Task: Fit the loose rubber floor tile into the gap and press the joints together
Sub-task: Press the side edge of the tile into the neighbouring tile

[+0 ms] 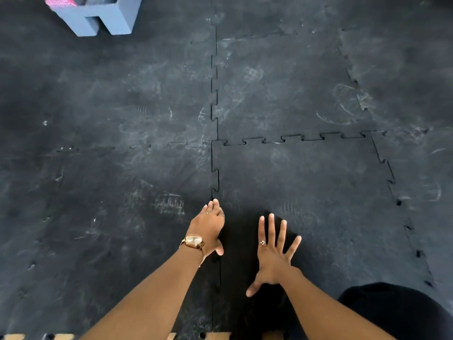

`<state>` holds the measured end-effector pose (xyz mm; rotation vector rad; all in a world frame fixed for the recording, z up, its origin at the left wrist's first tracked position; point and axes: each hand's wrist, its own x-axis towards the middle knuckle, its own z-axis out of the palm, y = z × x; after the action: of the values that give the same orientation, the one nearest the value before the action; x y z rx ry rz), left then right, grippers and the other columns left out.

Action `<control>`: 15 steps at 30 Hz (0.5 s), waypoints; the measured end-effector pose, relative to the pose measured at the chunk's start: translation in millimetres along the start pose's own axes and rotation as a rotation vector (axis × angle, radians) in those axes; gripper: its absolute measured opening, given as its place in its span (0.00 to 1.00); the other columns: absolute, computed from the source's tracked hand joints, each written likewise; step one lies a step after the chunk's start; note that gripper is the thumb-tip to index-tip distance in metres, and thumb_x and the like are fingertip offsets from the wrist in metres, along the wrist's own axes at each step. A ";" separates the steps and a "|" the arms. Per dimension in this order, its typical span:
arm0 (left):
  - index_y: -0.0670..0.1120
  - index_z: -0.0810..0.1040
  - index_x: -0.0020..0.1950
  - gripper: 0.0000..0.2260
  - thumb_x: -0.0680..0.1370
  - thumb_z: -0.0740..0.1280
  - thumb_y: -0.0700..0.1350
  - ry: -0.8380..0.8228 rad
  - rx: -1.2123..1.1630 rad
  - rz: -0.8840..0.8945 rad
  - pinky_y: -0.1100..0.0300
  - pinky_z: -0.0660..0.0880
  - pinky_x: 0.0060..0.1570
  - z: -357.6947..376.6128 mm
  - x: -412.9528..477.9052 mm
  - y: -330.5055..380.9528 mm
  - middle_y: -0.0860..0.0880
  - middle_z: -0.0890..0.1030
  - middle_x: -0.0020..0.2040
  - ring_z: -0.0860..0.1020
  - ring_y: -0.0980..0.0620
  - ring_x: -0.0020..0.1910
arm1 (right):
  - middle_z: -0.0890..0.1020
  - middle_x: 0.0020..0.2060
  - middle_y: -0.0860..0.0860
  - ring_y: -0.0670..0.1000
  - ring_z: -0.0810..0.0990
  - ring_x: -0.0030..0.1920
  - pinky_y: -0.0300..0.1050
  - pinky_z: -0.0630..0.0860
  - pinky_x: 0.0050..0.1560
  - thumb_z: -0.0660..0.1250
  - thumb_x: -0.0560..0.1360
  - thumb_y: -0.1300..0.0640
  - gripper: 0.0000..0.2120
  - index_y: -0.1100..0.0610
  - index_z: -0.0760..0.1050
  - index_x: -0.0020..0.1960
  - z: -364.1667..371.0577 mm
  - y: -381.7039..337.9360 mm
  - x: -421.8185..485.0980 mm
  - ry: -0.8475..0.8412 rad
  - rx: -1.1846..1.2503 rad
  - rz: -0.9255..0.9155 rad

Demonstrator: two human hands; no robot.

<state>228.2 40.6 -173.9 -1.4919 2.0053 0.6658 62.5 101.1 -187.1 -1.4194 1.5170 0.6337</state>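
A black rubber floor tile (306,192) with jigsaw edges lies in the gap among the other black tiles, in the lower right of the head view. Its left joint (215,180) and top joint (294,138) show as dark toothed lines. My left hand (210,227), with a gold watch on the wrist, rests fingers-down on the left joint. My right hand (274,253) lies flat on the tile with fingers spread wide. Neither hand holds anything.
Neighbouring rubber tiles (122,168) cover the floor all around, scuffed with pale marks. A grey block-shaped stand (103,18) with something pink on it sits at the top left. My dark-clothed knee (397,312) is at the lower right. Bare wooden floor (215,336) shows at the bottom edge.
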 end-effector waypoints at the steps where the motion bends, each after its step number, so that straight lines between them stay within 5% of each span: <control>1: 0.40 0.53 0.78 0.49 0.67 0.77 0.54 -0.007 0.014 -0.007 0.54 0.60 0.72 -3.3 -0.7 -0.7 0.43 0.49 0.79 0.53 0.45 0.78 | 0.12 0.63 0.55 0.64 0.11 0.62 0.79 0.24 0.62 0.84 0.54 0.40 0.82 0.55 0.12 0.67 -0.9 0.3 -0.5 0.003 0.002 -0.003; 3: 0.43 0.71 0.70 0.40 0.65 0.74 0.63 0.063 0.019 -0.006 0.53 0.73 0.62 -14.0 6.2 -6.0 0.43 0.70 0.71 0.72 0.44 0.67 | 0.12 0.63 0.55 0.64 0.11 0.62 0.79 0.23 0.61 0.85 0.55 0.41 0.82 0.55 0.12 0.67 -2.5 0.8 -2.2 0.007 0.018 -0.015; 4: 0.46 0.79 0.60 0.34 0.64 0.70 0.68 0.153 -0.044 -0.027 0.53 0.77 0.54 -21.9 11.0 -12.1 0.46 0.80 0.60 0.79 0.45 0.57 | 0.11 0.63 0.54 0.64 0.11 0.62 0.78 0.22 0.60 0.85 0.55 0.41 0.82 0.55 0.12 0.66 -2.1 1.2 -2.8 0.004 0.023 -0.025; 6: 0.51 0.84 0.44 0.29 0.63 0.65 0.74 0.350 -0.216 -0.091 0.54 0.79 0.44 -39.1 28.4 -27.9 0.50 0.85 0.41 0.83 0.47 0.44 | 0.10 0.60 0.53 0.63 0.10 0.61 0.77 0.19 0.58 0.85 0.55 0.41 0.82 0.53 0.10 0.64 -0.7 3.7 -2.7 0.010 0.023 -0.034; 7: 0.50 0.84 0.43 0.29 0.65 0.63 0.74 0.430 -0.280 -0.110 0.54 0.79 0.43 -46.8 39.0 -33.8 0.50 0.85 0.40 0.83 0.46 0.44 | 0.09 0.59 0.51 0.62 0.09 0.60 0.76 0.18 0.56 0.85 0.55 0.41 0.82 0.53 0.09 0.62 0.1 4.3 -1.9 0.016 0.022 -0.033; 9: 0.49 0.82 0.57 0.28 0.72 0.61 0.69 0.559 -0.375 -0.094 0.51 0.77 0.53 -57.4 60.9 -34.4 0.48 0.82 0.57 0.78 0.45 0.59 | 0.08 0.57 0.50 0.61 0.09 0.59 0.73 0.16 0.53 0.85 0.55 0.42 0.81 0.52 0.09 0.60 1.1 4.6 -0.7 0.034 0.014 -0.033; 11: 0.43 0.65 0.74 0.36 0.74 0.62 0.65 0.520 -0.463 -0.066 0.49 0.64 0.70 -67.0 80.9 -19.7 0.45 0.64 0.76 0.60 0.46 0.76 | 0.08 0.57 0.50 0.60 0.09 0.59 0.71 0.15 0.51 0.85 0.56 0.43 0.81 0.52 0.09 0.59 2.6 5.8 1.1 0.049 0.004 -0.024; 13: 0.40 0.50 0.79 0.47 0.72 0.63 0.68 0.355 -0.410 -0.032 0.50 0.51 0.75 -71.9 98.1 1.7 0.41 0.49 0.79 0.46 0.45 0.78 | 0.10 0.62 0.51 0.61 0.10 0.61 0.71 0.14 0.51 0.85 0.56 0.43 0.80 0.52 0.09 0.61 3.9 7.0 4.2 0.065 -0.002 -0.017; 15: 0.40 0.45 0.79 0.54 0.67 0.62 0.74 0.319 -0.296 -0.064 0.48 0.49 0.75 -68.4 110.6 16.8 0.38 0.43 0.78 0.43 0.40 0.78 | 0.12 0.63 0.52 0.61 0.11 0.62 0.71 0.14 0.51 0.85 0.57 0.44 0.80 0.52 0.10 0.62 4.2 7.3 7.0 0.069 -0.007 -0.022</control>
<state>176.9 -77.5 -198.6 -1.9324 2.1495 0.7642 57.4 102.8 -196.6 -1.4746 1.5521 0.5831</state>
